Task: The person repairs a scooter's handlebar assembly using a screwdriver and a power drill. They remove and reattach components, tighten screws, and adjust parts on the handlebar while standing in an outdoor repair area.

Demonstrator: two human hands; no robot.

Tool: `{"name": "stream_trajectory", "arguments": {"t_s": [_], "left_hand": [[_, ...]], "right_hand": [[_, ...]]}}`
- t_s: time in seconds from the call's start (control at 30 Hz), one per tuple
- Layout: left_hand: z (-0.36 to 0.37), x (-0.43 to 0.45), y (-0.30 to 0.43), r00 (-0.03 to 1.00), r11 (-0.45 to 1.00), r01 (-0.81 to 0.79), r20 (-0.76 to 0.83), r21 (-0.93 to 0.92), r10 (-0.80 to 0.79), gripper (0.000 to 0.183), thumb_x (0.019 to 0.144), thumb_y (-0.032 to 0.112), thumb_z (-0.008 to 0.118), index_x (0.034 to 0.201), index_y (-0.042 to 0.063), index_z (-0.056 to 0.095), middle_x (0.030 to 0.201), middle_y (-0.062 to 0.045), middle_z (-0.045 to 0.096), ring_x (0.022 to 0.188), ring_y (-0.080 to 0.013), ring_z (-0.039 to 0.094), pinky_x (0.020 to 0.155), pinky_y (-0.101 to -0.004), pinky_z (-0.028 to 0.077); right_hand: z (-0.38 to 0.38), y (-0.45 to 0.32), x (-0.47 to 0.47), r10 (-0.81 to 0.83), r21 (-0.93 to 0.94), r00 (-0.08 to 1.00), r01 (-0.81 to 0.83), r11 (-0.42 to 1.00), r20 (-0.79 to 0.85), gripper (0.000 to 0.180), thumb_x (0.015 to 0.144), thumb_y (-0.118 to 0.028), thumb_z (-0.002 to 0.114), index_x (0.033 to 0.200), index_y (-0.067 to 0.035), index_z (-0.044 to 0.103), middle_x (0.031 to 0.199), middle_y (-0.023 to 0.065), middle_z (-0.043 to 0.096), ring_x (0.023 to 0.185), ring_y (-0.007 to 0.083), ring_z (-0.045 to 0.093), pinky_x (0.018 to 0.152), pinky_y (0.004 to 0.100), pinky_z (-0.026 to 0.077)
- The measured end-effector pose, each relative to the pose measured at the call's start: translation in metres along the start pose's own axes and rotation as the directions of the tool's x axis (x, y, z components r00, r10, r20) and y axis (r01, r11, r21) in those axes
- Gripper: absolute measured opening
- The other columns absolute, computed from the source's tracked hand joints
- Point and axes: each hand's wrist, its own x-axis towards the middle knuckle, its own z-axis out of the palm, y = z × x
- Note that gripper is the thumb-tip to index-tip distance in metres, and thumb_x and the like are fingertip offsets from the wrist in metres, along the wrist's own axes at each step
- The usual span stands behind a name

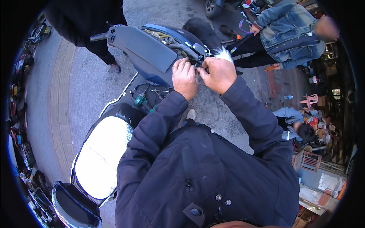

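Observation:
Both my hands are at the handlebar end of a dark blue scooter whose cover is partly off, exposing cables (pixel 159 37). My left hand (pixel 186 77) rests with bent fingers at the edge of the dark front panel (pixel 151 51). Close beside it, my right hand (pixel 219 73) has thumb and forefinger pinched together near the handlebar controls (pixel 199 49); whatever lies between the fingertips is hidden. A green and black power drill (pixel 140 99) lies with other tools on the scooter's footboard. Behind the footboard is the seat with a bright reflective cover (pixel 104 156).
A person in a denim jacket (pixel 291 32) stands at the upper right, holding a leash beside a black and white dog (pixel 201 32). Another person in black (pixel 85 22) stands at the upper left. A pink plastic chair (pixel 309 100) and boxes are on the right.

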Motion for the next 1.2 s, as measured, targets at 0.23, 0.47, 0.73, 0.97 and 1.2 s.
{"name": "stream_trajectory", "arguments": {"t_s": [0.23,0.47,0.73,0.97,1.2], "left_hand": [[-0.003,0.008,0.005,0.998,0.999,-0.027,0.059,0.044,0.024,0.024,0.080,0.011,0.064,0.097,-0.005,0.067,0.106,-0.020,0.068,0.113,-0.0369,0.063,0.108,-0.0518,0.043],[0.001,0.010,0.005,0.992,0.997,-0.083,0.094,0.012,0.081,0.020,0.083,0.009,0.062,0.097,-0.005,0.066,0.098,-0.020,0.067,0.103,-0.0366,0.064,0.102,-0.0527,0.045],[-0.008,0.015,0.006,0.966,0.985,-0.170,0.201,0.017,0.164,0.024,0.081,0.010,0.063,0.098,-0.007,0.065,0.099,-0.021,0.064,0.103,-0.0378,0.060,0.102,-0.0532,0.042],[-0.014,0.019,0.009,0.963,0.984,-0.171,0.219,0.053,0.156,0.017,0.075,0.004,0.063,0.090,-0.003,0.062,0.092,-0.018,0.060,0.097,-0.0390,0.059,0.098,-0.0515,0.043],[-0.006,0.014,0.014,0.967,0.987,-0.159,0.205,0.017,0.153,0.015,0.075,0.000,0.064,0.089,-0.002,0.062,0.092,-0.018,0.059,0.095,-0.0386,0.059,0.097,-0.0518,0.044]], "right_hand": [[-0.006,0.006,-0.010,0.016,0.017,0.998,-0.017,1.000,0.066,0.017,0.086,-0.023,0.069,0.084,-0.006,0.067,0.075,0.0159,0.070,0.073,0.0355,0.072,0.066,0.0474,0.058],[-0.006,0.009,-0.011,-0.022,0.081,0.999,0.019,0.997,0.035,0.018,0.088,-0.020,0.064,0.092,-0.003,0.067,0.081,0.0166,0.071,0.074,0.0353,0.071,0.067,0.0451,0.057],[-0.009,0.011,0.002,0.149,0.160,0.969,-0.182,0.970,0.197,0.029,0.085,-0.031,0.072,0.081,-0.002,0.071,0.080,0.0175,0.072,0.079,0.0373,0.072,0.073,0.0457,0.058],[-0.017,0.021,0.010,0.236,-0.054,0.962,-0.230,0.972,0.140,0.054,0.080,-0.051,0.079,0.083,0.003,0.075,0.084,0.0226,0.074,0.087,0.0382,0.075,0.083,0.0445,0.059],[-0.038,0.038,0.029,0.303,-0.131,0.679,-0.294,0.947,0.668,0.089,0.078,-0.081,0.066,0.093,0.006,0.075,0.090,0.0264,0.074,0.093,0.0366,0.074,0.087,0.0422,0.057]]}}
